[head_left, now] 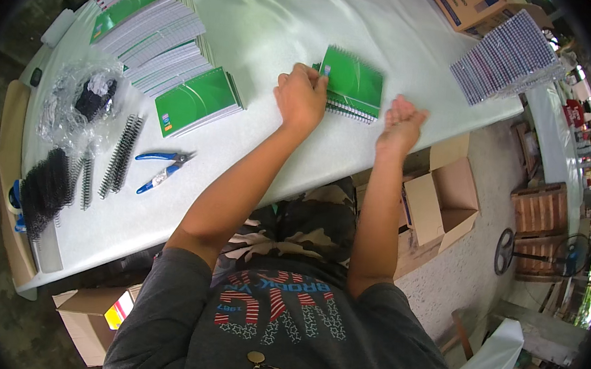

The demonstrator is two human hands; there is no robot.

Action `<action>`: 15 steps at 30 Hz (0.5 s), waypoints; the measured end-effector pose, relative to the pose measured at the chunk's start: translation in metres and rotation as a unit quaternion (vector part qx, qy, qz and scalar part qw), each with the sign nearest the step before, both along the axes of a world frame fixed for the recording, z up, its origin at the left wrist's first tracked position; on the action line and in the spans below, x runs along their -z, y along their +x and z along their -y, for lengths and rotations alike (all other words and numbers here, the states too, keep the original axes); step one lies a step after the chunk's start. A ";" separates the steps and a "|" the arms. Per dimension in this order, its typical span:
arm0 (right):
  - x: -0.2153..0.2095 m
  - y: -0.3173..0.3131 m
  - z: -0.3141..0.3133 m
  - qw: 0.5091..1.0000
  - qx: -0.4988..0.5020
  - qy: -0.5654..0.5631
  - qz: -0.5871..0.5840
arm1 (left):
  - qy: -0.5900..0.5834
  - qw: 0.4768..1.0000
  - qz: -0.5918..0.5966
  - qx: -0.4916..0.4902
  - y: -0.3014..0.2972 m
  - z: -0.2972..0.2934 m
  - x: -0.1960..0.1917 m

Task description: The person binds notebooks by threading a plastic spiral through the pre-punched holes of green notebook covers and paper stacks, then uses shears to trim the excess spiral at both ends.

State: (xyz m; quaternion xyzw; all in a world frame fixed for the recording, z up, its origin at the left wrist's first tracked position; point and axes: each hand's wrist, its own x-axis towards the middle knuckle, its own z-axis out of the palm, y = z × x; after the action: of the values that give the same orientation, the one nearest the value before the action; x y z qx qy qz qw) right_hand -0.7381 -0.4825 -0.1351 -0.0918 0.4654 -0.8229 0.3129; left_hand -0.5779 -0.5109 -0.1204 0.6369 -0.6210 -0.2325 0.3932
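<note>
Held by the left hand (300,99): one stack of green wire-bound notebooks (353,82). Left of this grip: one blue-handled metal cutter (168,171).

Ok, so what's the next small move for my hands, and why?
Probably bring your bare right hand in against the right edge of the small stack of green, rectangular spiral-bound notebooks, to help steady it. Your bare left hand is at the left edge, while the right one is open and appears just clear of the stack, leaving that side unsupported.
</note>
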 end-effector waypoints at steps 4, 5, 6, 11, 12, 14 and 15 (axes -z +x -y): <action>0.021 0.017 0.007 0.974 -0.024 0.014 -0.223 | -0.037 0.996 0.077 0.022 0.002 -0.002 0.015; 0.025 0.018 0.009 0.956 -0.005 0.000 -0.293 | -0.144 0.987 0.071 0.003 0.001 0.000 0.020; 0.021 0.027 0.010 0.957 -0.009 -0.002 -0.291 | -0.253 0.965 0.069 -0.023 0.004 0.003 0.023; 0.013 0.033 0.015 0.907 0.047 0.125 -0.399 | -0.098 0.991 -0.048 0.078 0.007 0.002 0.027; 0.014 0.033 0.016 0.907 0.047 0.125 -0.399 | -0.084 0.993 -0.049 0.074 0.006 0.000 0.025; 0.015 0.030 0.016 0.891 0.019 0.112 -0.440 | -0.057 0.994 -0.059 0.071 0.005 -0.003 0.021; 0.016 0.031 0.017 0.892 0.014 0.107 -0.439 | -0.034 0.995 -0.067 0.066 0.009 -0.003 0.019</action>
State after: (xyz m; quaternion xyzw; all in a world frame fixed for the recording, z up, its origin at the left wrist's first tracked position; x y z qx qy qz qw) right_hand -0.7074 -0.4994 -0.1508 -0.4033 0.6415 -0.6485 0.0725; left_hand -0.5690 -0.5079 -0.1391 0.5637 -0.6418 -0.2786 0.4391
